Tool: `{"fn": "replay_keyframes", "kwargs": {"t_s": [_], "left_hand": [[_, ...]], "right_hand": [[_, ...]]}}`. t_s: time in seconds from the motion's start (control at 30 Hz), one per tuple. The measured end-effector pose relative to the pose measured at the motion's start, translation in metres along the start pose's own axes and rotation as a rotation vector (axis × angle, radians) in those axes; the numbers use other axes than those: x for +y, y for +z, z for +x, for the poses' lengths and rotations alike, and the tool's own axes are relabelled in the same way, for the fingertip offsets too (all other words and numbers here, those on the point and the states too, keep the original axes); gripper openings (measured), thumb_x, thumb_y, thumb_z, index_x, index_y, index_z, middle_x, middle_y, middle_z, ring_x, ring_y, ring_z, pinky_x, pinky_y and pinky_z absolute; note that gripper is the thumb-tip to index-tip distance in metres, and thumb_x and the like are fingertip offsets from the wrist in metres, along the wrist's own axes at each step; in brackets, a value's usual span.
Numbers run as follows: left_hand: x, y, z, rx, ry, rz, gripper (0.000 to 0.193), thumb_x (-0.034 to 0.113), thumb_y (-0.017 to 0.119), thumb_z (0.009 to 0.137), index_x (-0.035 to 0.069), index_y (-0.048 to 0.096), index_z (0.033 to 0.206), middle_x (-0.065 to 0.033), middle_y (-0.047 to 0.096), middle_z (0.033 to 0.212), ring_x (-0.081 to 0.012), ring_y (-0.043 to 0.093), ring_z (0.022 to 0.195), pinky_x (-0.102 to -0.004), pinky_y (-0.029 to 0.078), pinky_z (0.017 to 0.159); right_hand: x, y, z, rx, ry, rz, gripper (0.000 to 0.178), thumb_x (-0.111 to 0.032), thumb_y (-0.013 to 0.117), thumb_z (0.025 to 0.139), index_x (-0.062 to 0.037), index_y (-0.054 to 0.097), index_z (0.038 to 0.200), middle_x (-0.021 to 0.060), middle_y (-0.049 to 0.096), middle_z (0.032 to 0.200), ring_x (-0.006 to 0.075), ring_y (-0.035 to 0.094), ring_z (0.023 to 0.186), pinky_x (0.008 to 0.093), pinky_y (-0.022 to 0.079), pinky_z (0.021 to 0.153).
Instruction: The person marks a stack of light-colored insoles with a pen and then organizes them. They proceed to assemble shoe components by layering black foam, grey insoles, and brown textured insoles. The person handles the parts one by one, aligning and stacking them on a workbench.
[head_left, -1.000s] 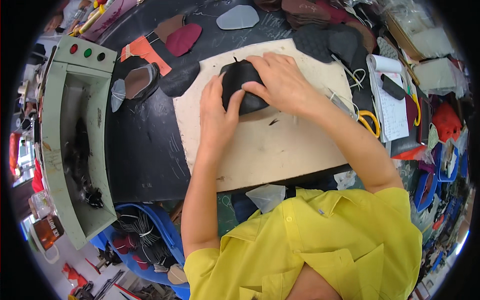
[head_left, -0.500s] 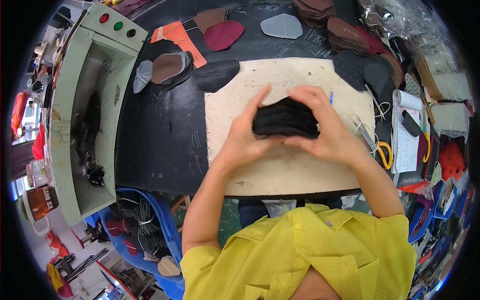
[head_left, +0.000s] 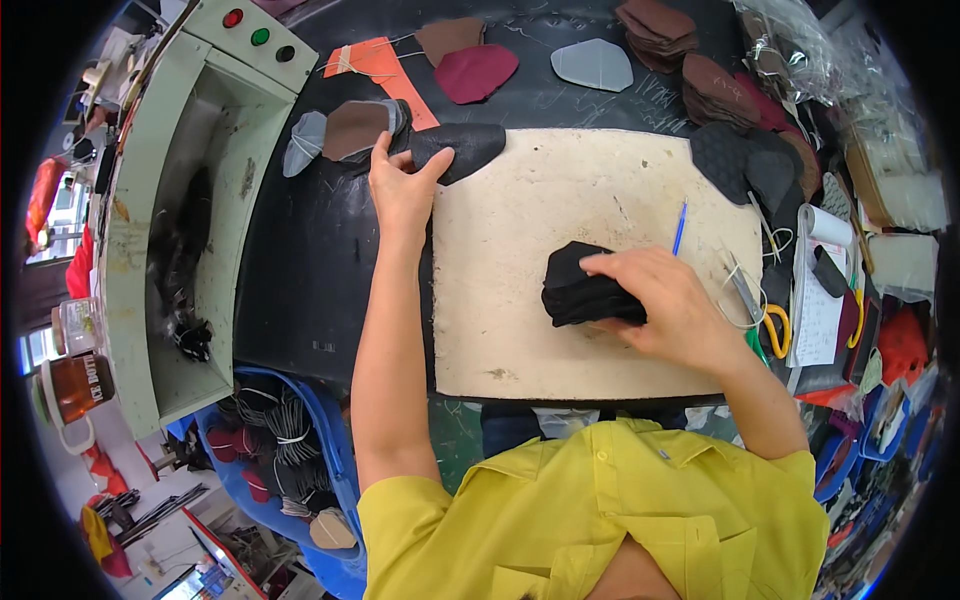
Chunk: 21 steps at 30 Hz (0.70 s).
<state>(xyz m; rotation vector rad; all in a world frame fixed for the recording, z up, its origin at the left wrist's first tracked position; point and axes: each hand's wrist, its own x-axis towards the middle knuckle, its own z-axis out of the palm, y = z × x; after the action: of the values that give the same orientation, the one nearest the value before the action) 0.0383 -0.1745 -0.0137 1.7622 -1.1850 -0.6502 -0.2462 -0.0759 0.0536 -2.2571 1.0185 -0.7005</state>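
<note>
A stack of black cut fabric pieces [head_left: 580, 300] sits on the pale board, with my right hand [head_left: 670, 305] wrapped round its right side. Farther left, my left hand [head_left: 402, 190] reaches out with its thumb and fingers spread. It is at the near left end of a dark, rounded cut piece [head_left: 465, 150] that overlaps the board's far left corner. The thumb appears to lie over that piece, though I cannot tell whether it presses on it. Just beyond my left fingers is a small pile of brown and grey pieces [head_left: 358, 130].
A pale board [head_left: 500, 340] covers the middle of the black table. Scissors [head_left: 775, 330], a blue pen [head_left: 681, 228] and a notepad [head_left: 818, 300] lie on the right. A green-grey machine housing [head_left: 215, 240] stands left, above a blue basket [head_left: 345, 460] of bundled pieces.
My left hand has let go of the black stack and moved far left to the dark piece. The right hand has brought the stack down and nearer, keeping its grip.
</note>
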Motion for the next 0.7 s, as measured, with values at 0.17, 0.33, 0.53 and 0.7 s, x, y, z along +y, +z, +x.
{"fn": "replay_keyframes", "kwargs": {"t_s": [0.17, 0.33, 0.53, 0.7], "left_hand": [[0.025, -0.010, -0.039, 0.079, 0.800, 0.095, 0.041, -0.010, 0.070, 0.068, 0.003, 0.070, 0.107, -0.0097, 0.063, 0.090, -0.0223, 0.062, 0.081, -0.0295, 0.051, 0.073], [0.045, -0.020, -0.080, 0.062, 1.314, 0.193, 0.038, -0.008, 0.066, 0.050, 0.006, 0.075, 0.084, -0.0072, 0.059, 0.086, -0.0257, 0.062, 0.080, -0.0340, 0.053, 0.067], [0.040, -0.006, -0.073, -0.119, 0.310, -0.319, 0.033, -0.005, 0.070, 0.076, 0.002, 0.066, 0.107, -0.0114, 0.066, 0.096, -0.0202, 0.066, 0.087, -0.0281, 0.051, 0.076], [0.032, -0.007, -0.059, -0.093, 0.147, 0.244, 0.056, 0.003, 0.075, 0.078, -0.002, 0.052, 0.129, -0.0147, 0.063, 0.110, -0.0250, 0.063, 0.094, -0.0319, 0.049, 0.084]], "right_hand": [[0.003, -0.002, -0.020, -0.035, -0.147, -0.055, 0.050, -0.001, 0.076, 0.058, -0.0090, 0.065, 0.106, 0.0081, 0.066, 0.104, 0.0274, 0.063, 0.099, 0.0386, 0.049, 0.084], [-0.002, 0.011, -0.036, -0.002, -0.245, -0.146, 0.035, -0.006, 0.070, 0.068, -0.0117, 0.067, 0.103, 0.0060, 0.066, 0.105, 0.0256, 0.062, 0.102, 0.0392, 0.049, 0.085], [-0.005, -0.015, -0.024, -0.058, -0.059, 0.113, 0.051, -0.003, 0.074, 0.060, -0.0089, 0.066, 0.110, 0.0101, 0.065, 0.106, 0.0305, 0.062, 0.100, 0.0380, 0.049, 0.091], [0.021, -0.057, 0.040, -0.170, 0.598, 0.885, 0.064, -0.026, 0.083, 0.071, 0.0019, 0.056, 0.122, 0.0078, 0.066, 0.112, 0.0188, 0.061, 0.103, 0.0305, 0.048, 0.091]]}}
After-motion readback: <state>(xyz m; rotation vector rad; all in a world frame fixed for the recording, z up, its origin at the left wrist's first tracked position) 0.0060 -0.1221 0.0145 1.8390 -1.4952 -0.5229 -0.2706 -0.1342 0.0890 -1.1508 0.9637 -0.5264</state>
